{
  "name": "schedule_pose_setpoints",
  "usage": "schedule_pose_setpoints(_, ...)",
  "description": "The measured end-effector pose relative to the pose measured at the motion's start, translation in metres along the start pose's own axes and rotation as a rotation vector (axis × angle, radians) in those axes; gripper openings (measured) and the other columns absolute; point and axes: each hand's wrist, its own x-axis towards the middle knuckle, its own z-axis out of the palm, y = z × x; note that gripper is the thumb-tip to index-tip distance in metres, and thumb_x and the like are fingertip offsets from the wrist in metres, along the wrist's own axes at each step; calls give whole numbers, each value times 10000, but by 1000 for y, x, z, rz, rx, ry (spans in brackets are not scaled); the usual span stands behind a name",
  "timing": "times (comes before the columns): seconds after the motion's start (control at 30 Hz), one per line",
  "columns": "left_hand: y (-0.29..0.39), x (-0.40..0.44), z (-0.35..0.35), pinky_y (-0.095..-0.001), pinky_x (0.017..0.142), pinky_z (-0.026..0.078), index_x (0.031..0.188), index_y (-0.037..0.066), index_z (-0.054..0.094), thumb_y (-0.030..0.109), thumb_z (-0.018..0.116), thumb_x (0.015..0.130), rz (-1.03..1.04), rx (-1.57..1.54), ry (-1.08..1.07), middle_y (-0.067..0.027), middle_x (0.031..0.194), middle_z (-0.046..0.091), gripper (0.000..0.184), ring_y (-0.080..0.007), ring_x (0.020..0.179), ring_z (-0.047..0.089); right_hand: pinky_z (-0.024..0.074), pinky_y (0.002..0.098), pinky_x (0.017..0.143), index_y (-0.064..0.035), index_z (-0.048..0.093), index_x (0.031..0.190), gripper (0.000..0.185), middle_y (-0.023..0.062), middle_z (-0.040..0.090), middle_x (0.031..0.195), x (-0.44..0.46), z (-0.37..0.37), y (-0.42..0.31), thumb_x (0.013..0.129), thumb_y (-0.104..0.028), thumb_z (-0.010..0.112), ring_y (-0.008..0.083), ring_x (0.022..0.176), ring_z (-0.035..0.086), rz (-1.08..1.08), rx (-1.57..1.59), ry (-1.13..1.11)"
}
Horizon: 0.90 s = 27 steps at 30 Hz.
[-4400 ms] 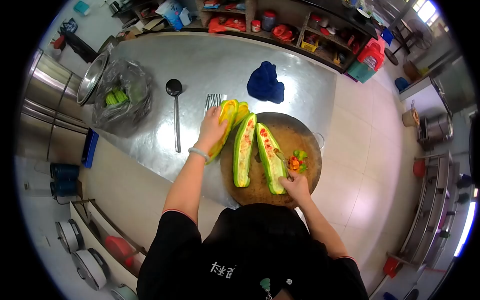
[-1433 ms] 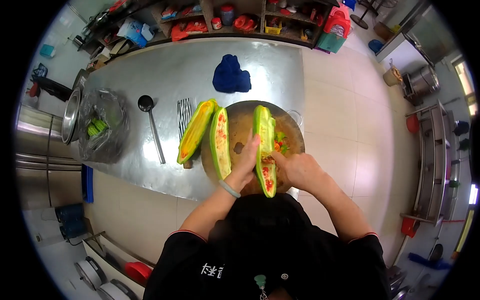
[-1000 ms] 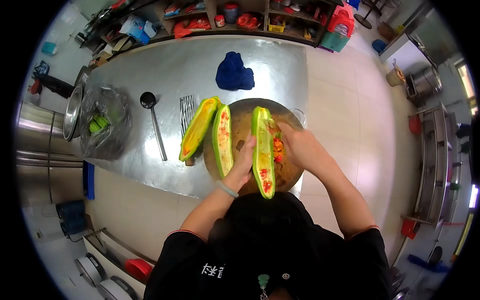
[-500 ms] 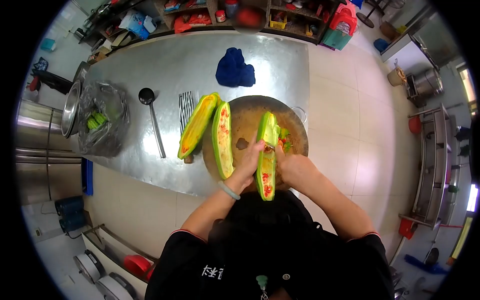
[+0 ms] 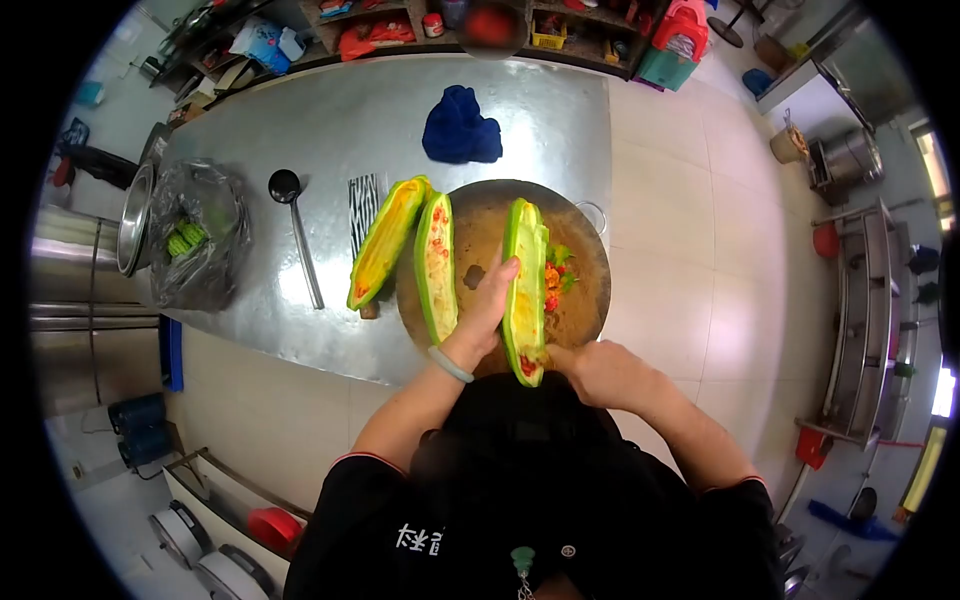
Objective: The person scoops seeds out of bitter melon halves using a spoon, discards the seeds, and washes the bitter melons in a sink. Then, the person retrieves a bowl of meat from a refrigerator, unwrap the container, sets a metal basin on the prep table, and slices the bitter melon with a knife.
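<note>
Fingers and thumb of the left hand are wrapped around the side of a hollowed gourd half, its cut face up, above the round wooden board. Just right of that grip's near end, the right hand is curled in close to the gourd half's tip; whether it pinches anything I cannot tell, as the spot is blurred. Right of the grip, on the board, sits a small heap of red and orange pulp with green bits.

Just left of the grip, a seeded half lies near the board's edge; past it, a yellow-lined half partly covers a striped black-and-white item. Farther left come a ladle, a clear plastic bag with green produce in it, and a metal bowl.

Beyond the grip, the steel table shines under a crumpled blue cloth. Past its far edge run low cluttered shelves. Off to the right, pale floor tiles stretch toward a metal rack; red stools stand far right. Well behind on the left are lidded pots.
</note>
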Motion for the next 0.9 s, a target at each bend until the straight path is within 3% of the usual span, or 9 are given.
schedule_pose_setpoints(0.17, -16, -5, -5, -363, 976, 447, 1529, 135, 154, 314, 554, 947, -25, 175, 103, -134, 1392, 439, 729, -221, 1203, 500, 525, 445, 566, 39, 496, 1112, 334, 200, 629, 667, 26, -4, 9, 822, -119, 553, 376, 644, 648, 56, -83, 322)
schedule_pose_setpoints(0.33, -20, -11, -6, -332, 947, 456, 1513, 109, 197, 308, 589, 941, -55, 71, 103, -118, 1353, 467, 721, -195, 1172, 509, 516, 471, 593, 33, 529, 1065, 294, 229, 623, 685, 15, 9, 0, 809, -101, 580, 395, 659, 636, 3, -7, -11)
schedule_pose_setpoints(0.4, -19, -9, -4, -325, 934, 462, 1504, 100, 217, 304, 588, 945, -51, 13, 109, -113, 1337, 477, 701, -187, 1160, 514, 504, 474, 580, 6, 543, 1069, 261, 216, 614, 667, 9, 14, 1, 830, -96, 568, 393, 633, 624, -45, 43, -12)
schedule_pose_setpoints(0.47, -19, -5, -1, -313, 786, 535, 1490, 126, 266, 279, 533, 969, -13, 55, 142, -94, 1244, 551, 604, -179, 974, 612, 493, 478, 566, -22, 557, 1073, 233, 203, 605, 648, 7, 13, 5, 851, -91, 557, 392, 607, 613, -86, 98, -6)
schedule_pose_setpoints(0.57, -19, 4, -2, -311, 796, 536, 1491, 134, 263, 267, 527, 974, -68, 20, 149, -94, 1220, 568, 596, -185, 975, 616, 480, 506, 649, -21, 583, 1020, 171, 229, 624, 728, 7, 6, 20, 867, -82, 536, 421, 711, 621, -91, 269, -78)
schedule_pose_setpoints(0.7, -9, 14, -4, -351, 895, 487, 1479, 106, 264, 329, 584, 943, -82, 9, 126, -112, 1302, 497, 662, -195, 1130, 527, 483, 431, 661, -31, 608, 1006, 155, 187, 609, 724, 4, 7, 38, 924, -131, 522, 332, 695, 611, -192, 490, -100)
schedule_pose_setpoints(0.77, 6, 28, -12, -387, 886, 486, 1470, 110, 283, 357, 593, 928, 38, 224, 427, -116, 1284, 497, 672, -214, 1115, 524, 482, 396, 663, -25, 613, 989, 165, 160, 606, 720, 3, 7, 43, 940, -155, 524, 280, 690, 604, -224, 609, -169)
schedule_pose_setpoints(0.83, 39, 35, -21, -406, 880, 482, 1459, 107, 301, 365, 594, 918, 140, 142, 442, -118, 1264, 497, 667, -230, 1097, 521, 462, 339, 658, -9, 583, 925, 212, 93, 579, 720, 1, 11, 49, 963, -210, 527, 185, 687, 547, 50, 791, -117)
schedule_pose_setpoints(0.9, 62, 38, -35, -403, 877, 485, 1446, 103, 319, 339, 581, 923, 255, 112, 407, -113, 1248, 507, 631, -231, 1082, 527, 455, 329, 645, -4, 546, 868, 228, 61, 561, 696, 2, 5, 64, 962, -212, 530, 148, 671, 522, 55, 782, -51)
